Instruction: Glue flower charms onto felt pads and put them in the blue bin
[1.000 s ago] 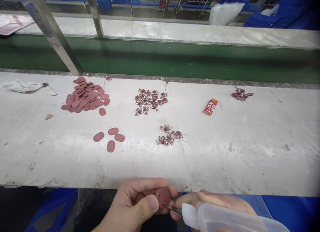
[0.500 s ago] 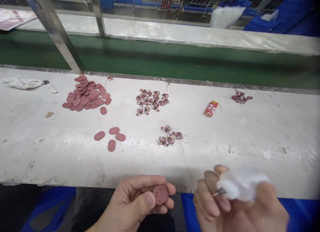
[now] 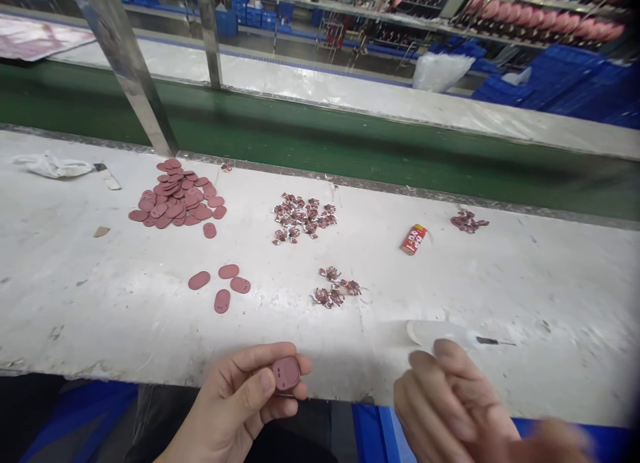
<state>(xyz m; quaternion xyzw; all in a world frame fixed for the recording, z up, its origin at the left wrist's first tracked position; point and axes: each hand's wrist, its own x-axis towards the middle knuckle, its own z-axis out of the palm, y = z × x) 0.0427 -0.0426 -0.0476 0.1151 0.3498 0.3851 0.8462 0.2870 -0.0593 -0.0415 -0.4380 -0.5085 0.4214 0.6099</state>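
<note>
The bottle (image 3: pixel 434 331) now lies beyond the right hand (image 3: pixel 453 406), thumb and fingers apart, freeing it; the left hand (image 3: pixel 233 406) pinches a disc (image 3: pixel 289 372).

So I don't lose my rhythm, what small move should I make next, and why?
Probably reach your right hand to the nearer cluster of small brown-and-white pieces: the translucent white plastic bottle lies on the white bench, and your left hand holds a reddish-brown oval disc, dark marks showing.

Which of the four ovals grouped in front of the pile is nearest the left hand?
The frontmost oval: its long axis runs front to back, while the other three lie crosswise and farther from the left hand.
</note>
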